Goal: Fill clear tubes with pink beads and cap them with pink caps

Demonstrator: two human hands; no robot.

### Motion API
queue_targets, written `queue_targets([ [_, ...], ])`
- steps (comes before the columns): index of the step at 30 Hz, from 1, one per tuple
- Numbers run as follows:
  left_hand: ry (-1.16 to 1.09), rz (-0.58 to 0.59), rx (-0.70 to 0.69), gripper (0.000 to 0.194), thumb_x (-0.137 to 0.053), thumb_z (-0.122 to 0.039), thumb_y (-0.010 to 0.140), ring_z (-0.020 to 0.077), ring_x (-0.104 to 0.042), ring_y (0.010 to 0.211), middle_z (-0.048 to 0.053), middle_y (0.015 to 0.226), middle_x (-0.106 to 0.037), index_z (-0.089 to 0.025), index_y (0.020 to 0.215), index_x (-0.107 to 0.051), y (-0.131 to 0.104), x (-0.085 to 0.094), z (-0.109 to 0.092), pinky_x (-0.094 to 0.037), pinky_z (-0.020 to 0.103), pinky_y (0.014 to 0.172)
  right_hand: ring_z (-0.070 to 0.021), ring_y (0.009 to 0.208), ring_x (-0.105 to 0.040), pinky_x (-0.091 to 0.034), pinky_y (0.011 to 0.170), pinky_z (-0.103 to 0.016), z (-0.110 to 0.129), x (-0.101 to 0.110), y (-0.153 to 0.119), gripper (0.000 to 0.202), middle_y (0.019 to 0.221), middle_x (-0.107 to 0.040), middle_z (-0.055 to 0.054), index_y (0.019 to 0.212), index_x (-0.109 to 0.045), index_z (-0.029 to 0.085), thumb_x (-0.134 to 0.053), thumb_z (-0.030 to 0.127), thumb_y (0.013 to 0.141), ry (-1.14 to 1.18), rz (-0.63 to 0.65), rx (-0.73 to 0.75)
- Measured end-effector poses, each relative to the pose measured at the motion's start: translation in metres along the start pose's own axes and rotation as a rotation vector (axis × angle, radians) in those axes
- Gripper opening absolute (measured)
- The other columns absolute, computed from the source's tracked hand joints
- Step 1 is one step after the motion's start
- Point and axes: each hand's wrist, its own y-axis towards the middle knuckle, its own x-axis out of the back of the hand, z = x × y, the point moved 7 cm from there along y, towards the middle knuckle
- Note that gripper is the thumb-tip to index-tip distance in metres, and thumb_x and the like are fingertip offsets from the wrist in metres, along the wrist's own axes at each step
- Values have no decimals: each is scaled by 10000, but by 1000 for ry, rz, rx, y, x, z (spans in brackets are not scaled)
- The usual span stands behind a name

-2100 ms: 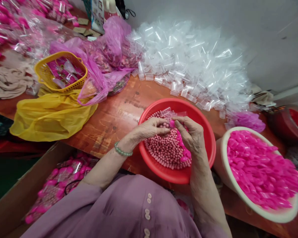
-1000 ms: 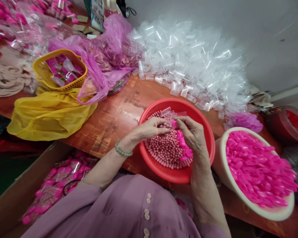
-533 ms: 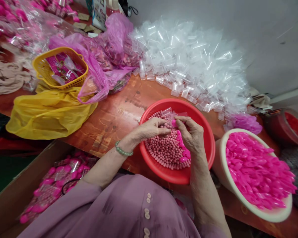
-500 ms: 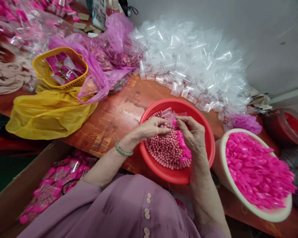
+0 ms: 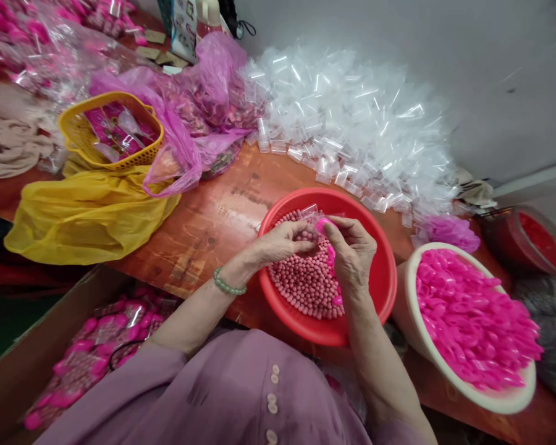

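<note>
My left hand (image 5: pixel 282 241), with a green bead bracelet (image 5: pixel 228 282) at the wrist, is closed around what looks like a small clear plastic tube (image 5: pixel 311 233). Its outline blends with the pink beads behind. In my right hand (image 5: pixel 356 250), thumb and fingers pinch a bright pink plastic cap (image 5: pixel 323 224) at the tube's end. Whether the cap is seated on the tube cannot be made out. Both hands are over a red basin (image 5: pixel 388 281) holding many dusty-pink beads (image 5: pixel 301 281). More pink caps lie in it, partly behind my right hand.
A cream bucket (image 5: pixel 414 290) of pink caps (image 5: pixel 472 315) stands on the right. Clear tubes (image 5: pixel 352 123) are heaped along the wall. Leftward are a yellow basket (image 5: pixel 113 162), a yellow bag (image 5: pixel 92 213) and purple bags (image 5: pixel 217 68). A cardboard box (image 5: pixel 65 321) below contains filled pink pieces.
The pink cap between my right fingers has tilted and moved slightly left, showing more of itself. My right hand has turned inward a little. The whole view has shifted slightly.
</note>
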Motion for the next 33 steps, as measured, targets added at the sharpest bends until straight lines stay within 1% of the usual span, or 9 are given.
queue_targets([
  [3, -12, 32, -8, 228, -784, -216, 721, 97, -575, 743, -15, 772, -590, -129, 843, -613, -1, -2, 0, -460, 270, 754, -145, 749, -677, -557, 746, -299, -2, -6, -1, 169, 803, -748, 7, 843, -744, 218, -807, 340, 745, 16, 8, -17],
  [11, -34, 78, -27, 273, -774, -253, 746, 72, -499, 662, -31, 731, -530, -120, 943, -640, -2, -4, -1, -417, 239, 658, -128, 728, -654, -539, 731, -280, -6, -10, 0, 136, 773, -724, 18, 810, -735, 213, -800, 317, 750, 38, -12, 22],
  [17, -84, 86, -12, 337, -758, -264, 782, 74, -521, 651, -30, 728, -547, -125, 1068, -648, -3, -4, -2, -403, 227, 626, -132, 688, -642, -532, 674, -279, -3, -13, 2, 131, 743, -714, 15, 813, -728, 208, -757, 333, 788, -98, -24, 111],
  [21, -71, 90, 2, 243, -753, -258, 781, 71, -526, 632, -31, 705, -554, -120, 953, -650, -3, -5, -1, -417, 235, 629, -147, 711, -653, -549, 714, -308, -9, -13, 4, 186, 751, -702, 9, 795, -696, 199, -727, 382, 816, -100, 32, 58],
  [23, -110, 92, 10, 253, -785, -268, 749, 71, -538, 646, -28, 717, -569, -124, 907, -649, -3, -4, -1, -433, 238, 655, -169, 766, -673, -564, 762, -344, -9, -12, 2, 224, 813, -710, -11, 857, -680, 200, -673, 424, 863, -145, 75, 68],
  [25, -187, 83, 5, 306, -830, -286, 699, 77, -557, 667, -15, 739, -600, -122, 887, -654, -2, -3, -1, -441, 239, 674, -209, 872, -689, -572, 825, -395, -3, -15, -2, 320, 954, -717, -49, 1041, -650, 202, -662, 468, 864, -270, 153, 176],
  [27, -261, 81, 14, 350, -865, -313, 658, 91, -582, 680, 7, 750, -636, -116, 859, -656, -1, -1, 0, -447, 241, 680, -261, 1000, -682, -568, 885, -447, 4, -21, -8, 579, 1120, -688, -105, 1258, -546, 193, -725, 496, 798, -438, 261, 346],
  [29, -307, 92, 36, 368, -884, -337, 638, 101, -603, 678, 23, 735, -658, -110, 814, -654, 0, 0, 1, -453, 241, 680, -306, 1074, -662, -567, 903, -483, 8, -27, -15, 786, 1212, -647, -156, 1376, -434, 173, -777, 484, 740, -601, 333, 508],
  [33, -338, 101, 56, 397, -904, -324, 617, 97, -619, 680, 20, 723, -676, -108, 860, -676, 0, 0, 2, -467, 240, 716, -334, 1052, -660, -579, 839, -505, 8, -29, -18, 771, 1217, -627, -192, 1430, -350, 161, -714, 386, 788, -803, 298, 669],
])
